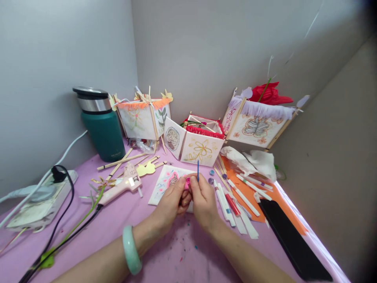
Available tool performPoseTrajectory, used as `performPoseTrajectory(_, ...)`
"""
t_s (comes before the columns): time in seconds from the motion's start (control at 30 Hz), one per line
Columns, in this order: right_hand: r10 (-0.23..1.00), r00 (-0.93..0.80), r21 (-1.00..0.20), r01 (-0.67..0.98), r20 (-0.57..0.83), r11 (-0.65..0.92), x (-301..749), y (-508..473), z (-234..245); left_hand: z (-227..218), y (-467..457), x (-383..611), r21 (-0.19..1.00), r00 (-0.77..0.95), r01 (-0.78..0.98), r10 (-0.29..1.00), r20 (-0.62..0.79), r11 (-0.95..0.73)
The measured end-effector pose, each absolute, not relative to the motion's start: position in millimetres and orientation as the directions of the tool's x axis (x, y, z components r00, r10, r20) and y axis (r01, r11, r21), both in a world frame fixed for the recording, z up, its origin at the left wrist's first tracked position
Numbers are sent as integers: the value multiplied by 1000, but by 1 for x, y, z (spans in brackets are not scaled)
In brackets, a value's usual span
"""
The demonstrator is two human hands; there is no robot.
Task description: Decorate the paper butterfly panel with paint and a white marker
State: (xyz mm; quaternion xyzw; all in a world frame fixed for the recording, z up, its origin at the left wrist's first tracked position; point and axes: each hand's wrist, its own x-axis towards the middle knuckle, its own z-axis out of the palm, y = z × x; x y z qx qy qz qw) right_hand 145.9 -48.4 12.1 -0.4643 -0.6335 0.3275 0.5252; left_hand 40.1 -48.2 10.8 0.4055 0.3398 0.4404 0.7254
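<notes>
Both my hands meet above a white panel (160, 188) with pink and blue drawing on it. My left hand (171, 194), with a pale green bangle (131, 249) on the wrist, is closed, its thumb and finger pinching a small bright pink piece (187, 183). Against it, my right hand (205, 198) is closed too, and a thin blue stick (198, 169) stands up from its fingers. What kind of thing the pink piece is, I cannot make out; the fingers cover most of it.
A pink glue gun (122, 190) lies left, near a green tumbler (101, 129) and a power strip (44, 204). Several decorated panel-and-stick lanterns (203, 151) stand behind. To the right are markers (243, 196), orange paper (253, 212), crumpled tissue (260, 162) and a long black object (290, 236).
</notes>
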Motion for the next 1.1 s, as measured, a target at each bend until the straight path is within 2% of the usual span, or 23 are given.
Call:
performPoseTrajectory(0.13,950,-177,-961,53,258,271,156,-43,28,14,-47,32,757,534,-504,839,-105,416)
performPoseTrajectory(0.27,950,-205,-971,-4,235,239,166,-37,35,16,-45,29,711,596,-505,793,-123,489)
performPoseTrajectory(0.33,955,-195,-968,68,224,241,171,-31,33,13,-43,30,746,579,-474,804,-135,467)
performPoseTrajectory(0.43,967,-137,-904,349,213,248,183,-17,30,7,-38,31,827,466,-423,871,-153,371)
performPoseTrajectory(0.53,983,-72,-691,702,171,172,200,7,29,3,-33,29,896,332,-339,927,-172,287)
performPoseTrajectory(0.6,989,-66,-546,828,130,127,210,25,30,3,-31,26,933,280,-258,944,-176,251)
performPoseTrajectory(0.73,994,-80,-419,902,75,104,220,55,29,6,-29,23,970,242,-124,954,-176,210)
performPoseTrajectory(0.87,996,-72,-312,946,47,83,221,68,21,7,-29,22,976,235,-119,960,-153,184)
performPoseTrajectory(1.0,995,-95,-266,959,29,99,222,64,17,10,-29,21,982,205,-98,969,-136,159)
performPoseTrajectory(1.1,994,-74,-263,960,78,92,225,54,28,13,-29,19,989,189,-56,974,-125,138)
